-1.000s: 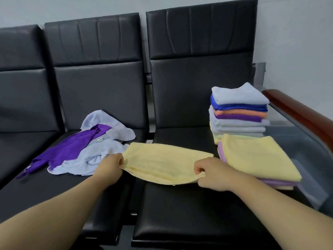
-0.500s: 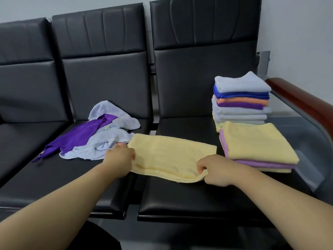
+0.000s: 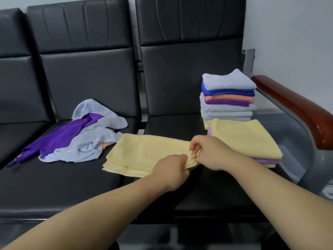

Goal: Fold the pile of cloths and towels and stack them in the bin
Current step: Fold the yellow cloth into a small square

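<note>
A pale yellow towel [image 3: 144,154], folded into a strip, lies across the gap between two black seats. My left hand [image 3: 171,170] grips its near right corner, and my right hand [image 3: 209,152] pinches the same end right beside it. A loose pile of unfolded cloths [image 3: 77,138], purple and light blue with a bit of orange showing, sits on the middle seat. On the right seat is a low folded stack topped with a yellow towel [image 3: 243,139]. Behind it rises a taller folded stack [image 3: 228,98] of blue, orange, purple and light blue cloths.
Black padded seats [image 3: 54,177] with tall backrests run along a pale wall. A wooden armrest [image 3: 295,109] on a grey frame bounds the right side. A translucent grey bin wall [image 3: 295,141] shows under the armrest, next to the folded stacks.
My left hand left the towel's left end and crossed to its right end, meeting my right hand there. The towel stayed flat on the seats. The view tilted down.
</note>
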